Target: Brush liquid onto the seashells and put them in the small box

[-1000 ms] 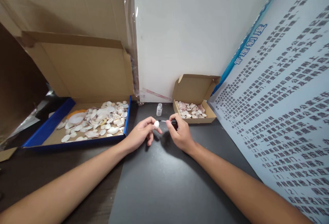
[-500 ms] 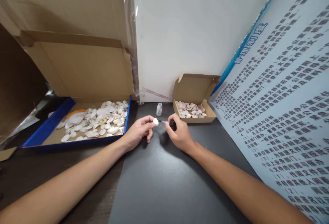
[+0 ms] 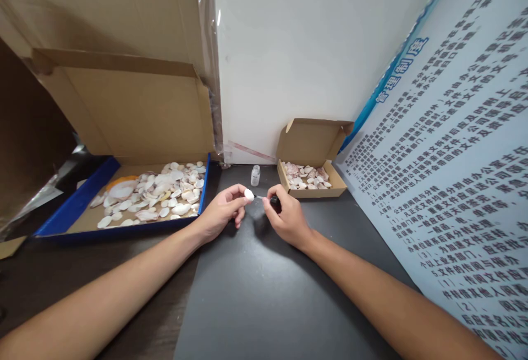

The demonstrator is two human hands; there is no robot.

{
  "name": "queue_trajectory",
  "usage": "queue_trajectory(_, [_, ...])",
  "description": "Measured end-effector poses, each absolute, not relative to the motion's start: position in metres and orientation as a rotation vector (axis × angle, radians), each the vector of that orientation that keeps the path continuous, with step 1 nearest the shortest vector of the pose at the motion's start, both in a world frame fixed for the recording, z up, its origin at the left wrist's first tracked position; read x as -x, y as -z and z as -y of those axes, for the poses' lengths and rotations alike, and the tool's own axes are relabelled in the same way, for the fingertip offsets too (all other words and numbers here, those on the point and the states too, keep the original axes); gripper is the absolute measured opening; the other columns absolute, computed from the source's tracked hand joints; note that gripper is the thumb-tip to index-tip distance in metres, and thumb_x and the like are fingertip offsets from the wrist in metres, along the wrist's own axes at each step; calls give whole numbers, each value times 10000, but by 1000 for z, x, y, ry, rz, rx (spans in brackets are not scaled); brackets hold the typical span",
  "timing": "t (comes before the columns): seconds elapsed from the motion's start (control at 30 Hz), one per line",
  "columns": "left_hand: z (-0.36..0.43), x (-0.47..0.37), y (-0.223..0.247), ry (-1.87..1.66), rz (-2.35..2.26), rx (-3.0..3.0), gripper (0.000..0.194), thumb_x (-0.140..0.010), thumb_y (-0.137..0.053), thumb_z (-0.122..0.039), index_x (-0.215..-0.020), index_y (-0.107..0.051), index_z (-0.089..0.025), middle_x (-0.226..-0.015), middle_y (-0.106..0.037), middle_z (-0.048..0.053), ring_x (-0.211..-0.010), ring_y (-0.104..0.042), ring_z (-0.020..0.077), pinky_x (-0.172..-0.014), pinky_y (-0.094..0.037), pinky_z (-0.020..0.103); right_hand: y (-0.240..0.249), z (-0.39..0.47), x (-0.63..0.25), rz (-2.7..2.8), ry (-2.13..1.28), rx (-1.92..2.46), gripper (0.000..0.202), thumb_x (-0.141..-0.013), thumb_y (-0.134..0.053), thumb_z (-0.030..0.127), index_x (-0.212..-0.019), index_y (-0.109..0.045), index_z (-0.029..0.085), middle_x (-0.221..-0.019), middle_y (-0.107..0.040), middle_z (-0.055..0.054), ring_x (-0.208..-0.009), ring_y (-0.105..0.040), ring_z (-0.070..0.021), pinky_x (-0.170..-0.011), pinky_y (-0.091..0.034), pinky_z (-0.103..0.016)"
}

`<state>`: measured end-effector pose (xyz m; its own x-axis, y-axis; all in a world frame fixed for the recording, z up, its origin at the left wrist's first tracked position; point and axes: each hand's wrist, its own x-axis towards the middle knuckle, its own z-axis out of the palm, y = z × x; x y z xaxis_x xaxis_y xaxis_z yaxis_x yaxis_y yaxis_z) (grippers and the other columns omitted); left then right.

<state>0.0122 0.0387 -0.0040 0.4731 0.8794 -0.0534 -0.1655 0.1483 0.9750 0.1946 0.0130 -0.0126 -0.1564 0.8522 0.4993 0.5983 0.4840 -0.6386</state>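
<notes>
A small white ribbed seashell (image 3: 249, 195) is pinched between the thumb and fingers of my left hand (image 3: 226, 209). My right hand (image 3: 285, 214) is closed round the black cap of a small applicator brush (image 3: 259, 197), whose thin stem points left. The brush tip is at the shell's right edge and appears to touch it. Just behind both hands, a small clear glass bottle (image 3: 256, 176) with a pale label stands upright and uncapped on the dark table mat (image 3: 264, 294).
At the left lies a large open cardboard box with blue sides (image 3: 124, 230), holding many white shells (image 3: 165, 189). A smaller open cardboard box (image 3: 325, 191) of pinkish shells stands behind my right hand. A white panel (image 3: 284, 63) rises at the back, a printed poster (image 3: 462, 173) at the right.
The brush has moved slightly left, and its tip now meets the shell. The shell has tilted a little in my left hand.
</notes>
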Motion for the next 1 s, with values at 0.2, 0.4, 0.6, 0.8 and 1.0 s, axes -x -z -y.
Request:
queue_trajectory(0.2, [-42, -10, 11, -840, -761, -1238, 216, -815, -644, -353, -857, -510, -188, -521, -461, -85, -396, -400, 56, -421, -407, 178, 13, -9, -194, 1861, -426, 1131, 116, -922, -471, 308, -867, -474, 206, -672, -483, 33, -554, -462, -113, -545, -349, -222])
queue_trajectory(0.4, [-41, -11, 7, -833, -781, -1234, 216, -810, -651, -344, -865, -524, -178, -523, -458, -84, -393, -398, 52, -406, -382, 167, 14, -16, -195, 1823, -387, 1219, 108, -909, -477, 290, -849, -480, 200, -657, -472, 39, -549, -447, -110, -552, -345, -222])
queue_trajectory(0.6, [-41, -11, 9, -859, -766, -1237, 201, -822, -641, -339, -870, -524, -183, -552, -446, -86, -402, -394, 50, -405, -411, 176, 12, -11, -194, 1834, -461, 1139, 111, -902, -486, 289, -835, -475, 201, -669, -471, 36, -556, -441, -107, -546, -354, -216])
queue_trajectory(0.8, [-42, -10, 11, -843, -754, -1259, 211, -825, -637, -348, -872, -520, -179, -560, -453, -83, -410, -397, 49, -413, -426, 181, 12, -9, -194, 1820, -490, 1102, 117, -902, -499, 293, -833, -484, 200, -663, -462, 37, -556, -429, -106, -541, -352, -213])
queue_trajectory(1.0, [-42, -10, 11, -835, -742, -1279, 220, -821, -641, -350, -880, -525, -173, -573, -467, -77, -415, -398, 47, -419, -421, 179, 13, -10, -194, 1835, -454, 1115, 120, -901, -502, 287, -822, -481, 201, -649, -454, 44, -535, -428, -99, -529, -343, -210])
